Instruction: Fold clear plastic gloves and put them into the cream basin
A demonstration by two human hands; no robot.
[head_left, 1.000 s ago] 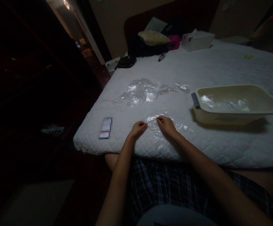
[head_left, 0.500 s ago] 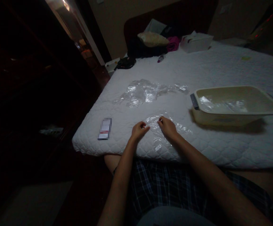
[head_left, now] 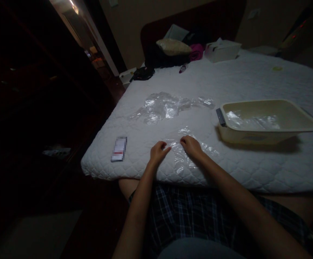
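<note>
A clear plastic bag [head_left: 184, 158] lies spread and wrinkled on the bed before me. My right hand [head_left: 191, 145] pinches its upper part between thumb and fingertips. My left hand [head_left: 157, 153] is at the bag's left edge, its fingers curled and its thumb stretched out, with a gap between them. I see nothing held in that gap. Beyond both hands, more crumpled clear plastic bags [head_left: 161, 106] lie in a loose heap. To the right stands a cream plastic tub [head_left: 264, 136] with a grey handle and clear plastic [head_left: 253, 120] inside.
A blurred phone-shaped object [head_left: 119, 149] lies left of my hands on the white quilted bed [head_left: 240, 169]. Toward the headboard are a cushion [head_left: 174, 46], a pink cloth roll [head_left: 196, 52], a white box [head_left: 222, 51] and a dark bag [head_left: 143, 73]. Dim floor lies left.
The view has shifted slightly. My hands stay at the same plastic bag in nearly the same pose; the heap and tub have not moved on the bed.
</note>
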